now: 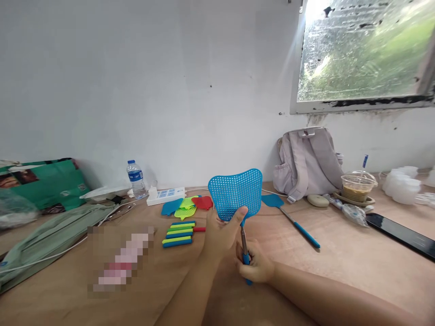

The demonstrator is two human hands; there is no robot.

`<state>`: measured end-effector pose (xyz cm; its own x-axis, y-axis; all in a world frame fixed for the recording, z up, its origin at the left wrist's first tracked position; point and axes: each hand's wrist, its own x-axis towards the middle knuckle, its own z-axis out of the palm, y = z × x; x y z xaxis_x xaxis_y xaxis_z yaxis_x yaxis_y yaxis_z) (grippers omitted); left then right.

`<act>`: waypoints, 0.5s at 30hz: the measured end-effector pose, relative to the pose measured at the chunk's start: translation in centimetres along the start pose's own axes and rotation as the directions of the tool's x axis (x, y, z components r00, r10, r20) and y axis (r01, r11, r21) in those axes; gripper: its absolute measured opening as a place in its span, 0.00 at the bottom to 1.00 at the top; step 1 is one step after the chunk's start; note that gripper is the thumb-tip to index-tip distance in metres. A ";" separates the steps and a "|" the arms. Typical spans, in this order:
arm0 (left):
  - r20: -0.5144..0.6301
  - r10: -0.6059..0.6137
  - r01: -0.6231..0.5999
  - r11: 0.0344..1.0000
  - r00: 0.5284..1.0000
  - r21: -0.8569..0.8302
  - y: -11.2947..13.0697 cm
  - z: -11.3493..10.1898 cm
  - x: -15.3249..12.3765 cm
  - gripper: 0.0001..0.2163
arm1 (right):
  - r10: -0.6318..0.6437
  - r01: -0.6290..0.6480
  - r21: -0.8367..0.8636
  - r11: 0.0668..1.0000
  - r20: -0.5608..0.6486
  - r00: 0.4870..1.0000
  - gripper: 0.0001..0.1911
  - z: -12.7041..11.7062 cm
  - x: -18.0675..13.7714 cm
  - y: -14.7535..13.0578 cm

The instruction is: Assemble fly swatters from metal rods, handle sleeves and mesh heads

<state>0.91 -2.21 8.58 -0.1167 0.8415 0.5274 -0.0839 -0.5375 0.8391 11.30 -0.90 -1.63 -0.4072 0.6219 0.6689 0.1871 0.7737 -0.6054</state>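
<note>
Blue perforated plastic fly swatter (236, 192) stands nearly upright; the left hand (219, 235) clamps its fingers on the head's lower edge, the right hand (257, 265) wraps its fingers around the blue handle (246, 259).

In left hand (220, 233) and right hand (258, 265), a flyswatter (235, 194). Left of the grip, on the table (343, 258), handles (178, 234), loose swatter heads (186, 203) behind. Right of the grip, a second flyswatter (288, 217), a backpack (311, 165) behind, a cup (355, 192) farther right.
</note>
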 end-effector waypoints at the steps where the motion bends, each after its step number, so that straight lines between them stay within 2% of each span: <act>1: -0.001 -0.006 0.006 1.000 1.000 -0.012 0.0 0.0 0.0 0.09 | 0.002 -0.002 0.008 1.000 0.021 1.000 0.11 0.0 0.1 0.0; 3: 0.022 -0.020 0.021 0.999 1.000 -0.039 -0.1 0.0 -0.1 0.09 | -0.009 0.006 0.036 0.999 0.077 0.997 0.11 -0.2 0.2 -0.1; 5: 0.093 -0.060 0.068 0.994 0.994 -0.084 -0.1 0.2 -0.4 0.10 | -0.029 0.017 0.080 0.997 0.151 0.988 0.12 -0.4 0.4 -0.1; 10: 0.277 -0.226 0.296 0.923 0.934 -0.245 -0.3 0.9 -1.0 0.17 | -0.031 -0.054 0.195 0.979 0.409 0.912 0.14 -0.8 0.3 0.3; 12: 0.277 -0.221 0.300 0.909 0.935 -0.288 -0.5 1.2 -1.2 0.17 | 0.010 -0.127 0.243 0.962 0.433 0.901 0.14 -0.6 0.0 0.6; 15: 0.222 -0.177 0.239 0.925 0.959 -0.294 -0.6 1.6 -1.6 0.16 | 0.091 -0.229 0.354 0.907 0.366 0.926 0.13 0.0 -0.6 0.8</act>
<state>2.70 -3.09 7.42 0.1223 0.9140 0.3867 -0.3967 -0.3121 0.8632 11.68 -0.68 -2.53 -0.6872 0.6019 0.4067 -0.0534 0.5165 -0.8546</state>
